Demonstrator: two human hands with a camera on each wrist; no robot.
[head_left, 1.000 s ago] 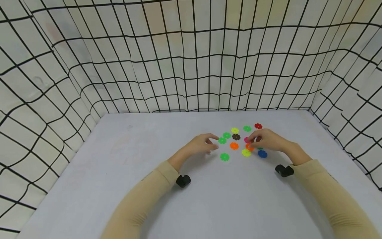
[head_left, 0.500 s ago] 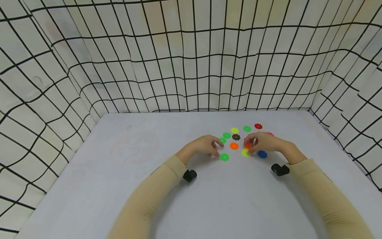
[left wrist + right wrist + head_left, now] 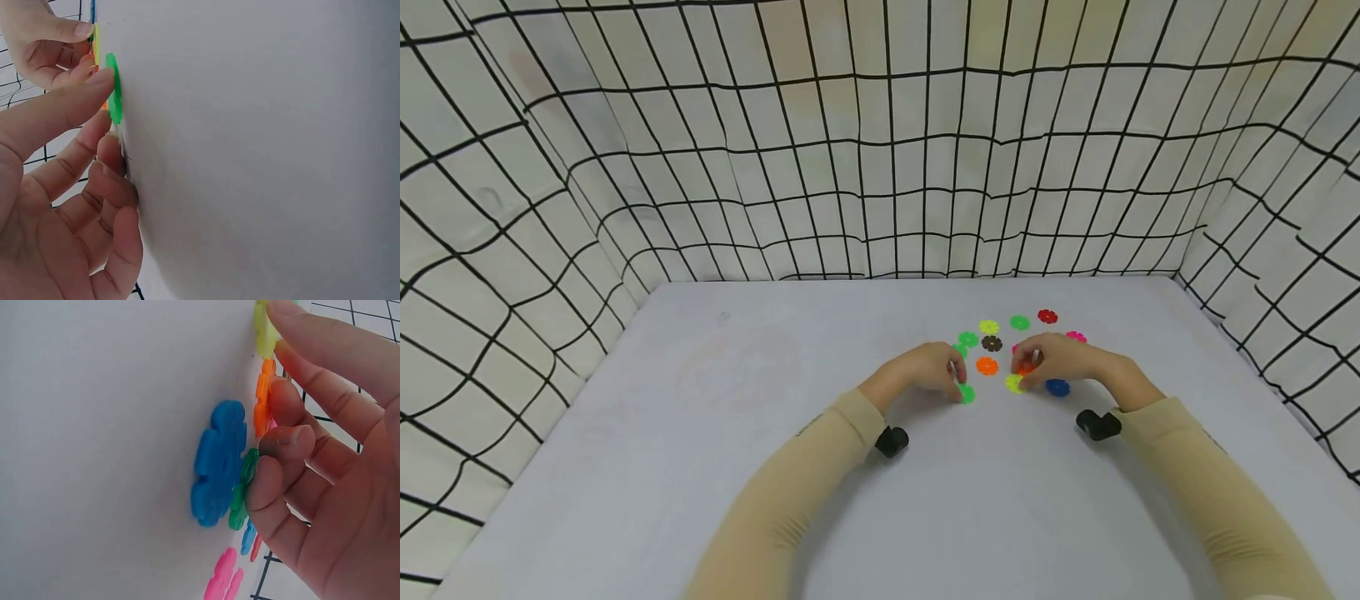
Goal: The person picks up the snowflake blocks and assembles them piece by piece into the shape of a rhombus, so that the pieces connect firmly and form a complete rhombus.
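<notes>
Green disc [image 3: 968, 394] lies at your left hand [image 3: 927, 367], yellow disc [image 3: 1012, 383] at your right hand [image 3: 1058, 357], in the head view. Left wrist view: thumb [image 3: 62, 111] and finger [image 3: 69, 156] pinch the former; a shallow hold could slip. Right wrist view: you pinch the latter (curled fingers [image 3: 292, 440] might nudge the orange disc [image 3: 262, 403]).

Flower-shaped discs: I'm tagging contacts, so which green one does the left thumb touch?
The light-green disc closest to the person, at the left hand's thumb; other green discs lie farther back.
</notes>
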